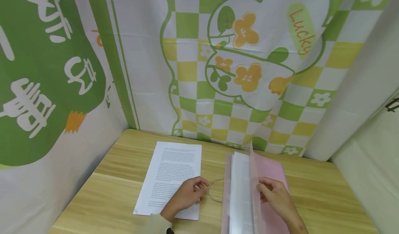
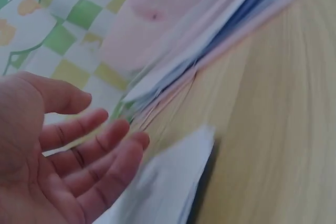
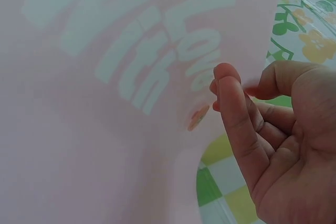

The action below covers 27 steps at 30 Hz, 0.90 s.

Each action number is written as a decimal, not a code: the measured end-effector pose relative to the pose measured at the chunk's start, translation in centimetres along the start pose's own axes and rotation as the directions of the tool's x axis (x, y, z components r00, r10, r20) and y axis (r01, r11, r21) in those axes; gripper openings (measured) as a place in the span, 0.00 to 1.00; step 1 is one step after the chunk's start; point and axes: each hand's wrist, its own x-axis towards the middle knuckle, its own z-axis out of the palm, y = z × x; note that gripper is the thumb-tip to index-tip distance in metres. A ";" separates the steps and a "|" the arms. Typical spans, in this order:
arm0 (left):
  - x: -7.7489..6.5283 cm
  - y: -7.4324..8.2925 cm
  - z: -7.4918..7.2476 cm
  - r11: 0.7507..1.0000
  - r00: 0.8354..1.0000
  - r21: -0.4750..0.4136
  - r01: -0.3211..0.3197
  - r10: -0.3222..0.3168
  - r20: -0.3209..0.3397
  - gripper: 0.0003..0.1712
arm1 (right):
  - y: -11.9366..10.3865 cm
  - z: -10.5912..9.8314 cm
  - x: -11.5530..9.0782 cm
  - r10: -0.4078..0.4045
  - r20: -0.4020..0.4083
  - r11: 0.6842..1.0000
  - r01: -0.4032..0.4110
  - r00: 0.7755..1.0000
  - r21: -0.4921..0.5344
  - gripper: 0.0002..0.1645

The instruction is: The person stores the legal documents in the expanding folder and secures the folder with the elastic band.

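Note:
A pink document folder (image 1: 272, 171) lies on the right of the table, its cover raised and white papers (image 1: 240, 192) showing inside. My right hand (image 1: 275, 196) pinches the raised cover's edge, close to a small round button (image 3: 198, 117). Pale lettering spreads over the cover in the right wrist view. A thin string (image 1: 215, 200) loops out from the folder's left side. At that loop is my left hand (image 1: 190, 194), its fingers loosely bent and the thumb apart from them in the left wrist view. Beneath this hand lies a printed paper stack (image 1: 174, 171).
The wooden table (image 1: 106, 189) has its back edge against a green and yellow checkered curtain (image 1: 215, 105). More cloth hangs along the left and right sides. Bare wood shows between the paper stack and the folder.

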 end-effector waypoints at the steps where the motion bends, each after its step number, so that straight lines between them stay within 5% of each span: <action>1: -0.2 -0.1 -0.7 0.996 0.999 0.089 -0.020 0.023 -0.035 0.09 | 0.0 0.0 0.0 -0.003 0.004 1.000 0.003 1.000 -0.001 0.21; 5: -1.5 -0.5 -3.7 0.915 0.982 0.403 -0.007 0.082 -0.170 0.09 | 0.2 0.1 0.1 -0.009 0.016 1.000 0.009 1.000 -0.005 0.21; 9: -3.0 -0.5 -6.2 0.824 0.950 0.549 0.140 0.046 -0.310 0.18 | 0.3 0.3 0.2 -0.016 0.028 1.000 0.016 0.999 0.000 0.21; 13: -4.1 -0.6 -8.2 0.748 0.909 0.598 0.290 -0.020 -0.415 0.26 | 0.4 0.5 0.4 -0.017 0.043 1.000 0.017 0.999 0.000 0.21; 17: -4.9 -0.9 -9.7 0.689 0.884 0.626 0.365 -0.046 -0.465 0.38 | 0.5 0.6 0.5 -0.017 0.045 1.000 0.018 0.999 -0.015 0.21; 23: -5.6 -1.7 -10.5 0.636 0.864 0.643 0.428 -0.078 -0.498 0.48 | 0.6 0.9 0.5 -0.023 0.049 1.000 0.024 0.999 -0.014 0.21; 27: -5.8 -1.6 -10.4 0.585 0.871 0.682 0.439 -0.090 -0.484 0.53 | 0.6 1.1 0.6 -0.027 0.054 1.000 0.027 0.998 -0.013 0.21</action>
